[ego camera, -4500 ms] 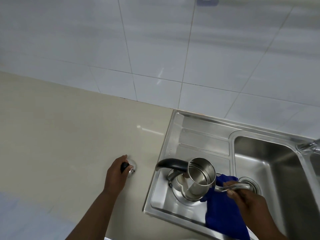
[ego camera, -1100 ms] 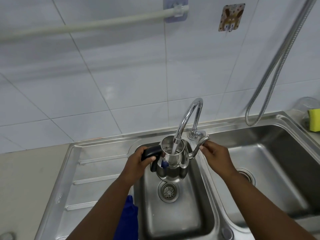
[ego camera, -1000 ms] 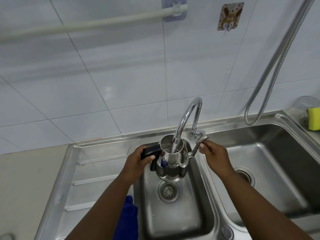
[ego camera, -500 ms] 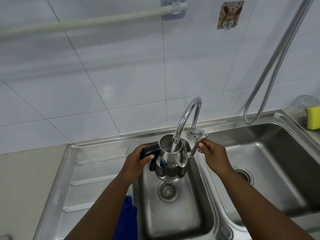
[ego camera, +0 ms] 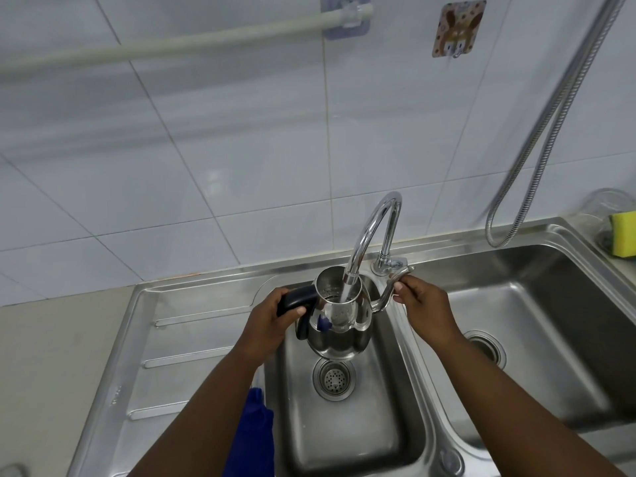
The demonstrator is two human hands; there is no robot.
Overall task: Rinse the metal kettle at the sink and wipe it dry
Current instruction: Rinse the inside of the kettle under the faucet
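The shiny metal kettle [ego camera: 339,333] hangs lidless over the left sink basin [ego camera: 347,438], right under the curved tap [ego camera: 373,225]. A stream of water runs from the tap into its open top. My left hand [ego camera: 273,320] grips the kettle's black handle [ego camera: 297,299]. My right hand [ego camera: 425,304] pinches the kettle's thin curved spout [ego camera: 390,290], close to the tap's base. A blue cloth [ego camera: 253,435] lies on the basin's left edge, partly under my left forearm.
A ribbed drainboard [ego camera: 179,359] lies left of the basin and a second basin [ego camera: 537,339] lies right. A metal shower hose [ego camera: 537,139] hangs over the right basin. A yellow sponge [ego camera: 623,234] sits at the far right. A rail [ego camera: 172,46] runs along the tiled wall.
Earlier the kettle stood on the drainboard with the cloth in my right hand. Over the last second it stays under the running tap, with both hands barely shifting.
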